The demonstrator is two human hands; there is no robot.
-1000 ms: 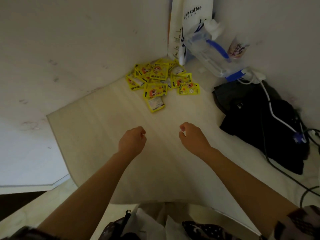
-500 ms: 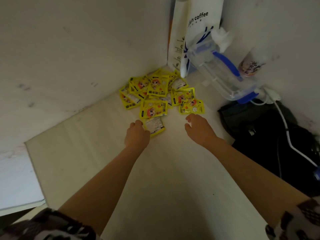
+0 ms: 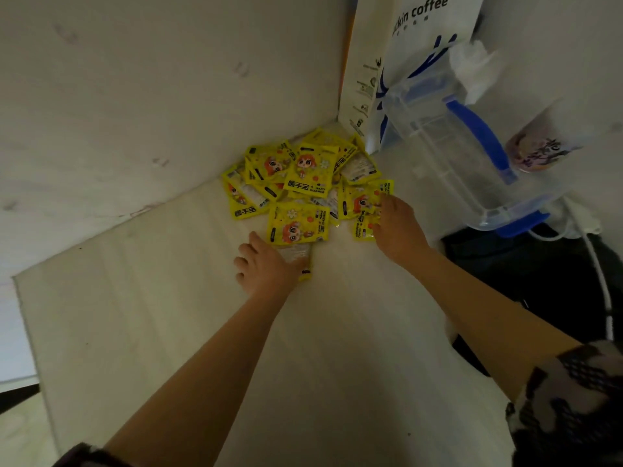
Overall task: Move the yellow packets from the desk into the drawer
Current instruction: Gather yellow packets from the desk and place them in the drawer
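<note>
A heap of several yellow packets (image 3: pixel 305 178) with a cartoon figure lies in the far corner of the pale desk (image 3: pixel 161 318). My left hand (image 3: pixel 266 266) lies palm down on the nearest packet (image 3: pixel 296 256), which is face down and still flat on the desk. My right hand (image 3: pixel 399 229) reaches onto the rightmost packets (image 3: pixel 362 227), fingertips on them. Both hands hide their fingers' undersides, so I cannot tell whether either grips a packet. No drawer is in view.
A white coffee paper bag (image 3: pixel 408 45) stands in the corner. A clear plastic jug with a blue handle (image 3: pixel 448 156) leans beside it, with a printed cup (image 3: pixel 539 153) behind. A black bag (image 3: pixel 546 278) and white cable (image 3: pixel 601 281) fill the right side. White walls (image 3: pixel 135 96) close the left and back.
Both hands have moved forward across the desk from its middle to the heap. The left now covers the nearest packet and the right touches the rightmost ones.
</note>
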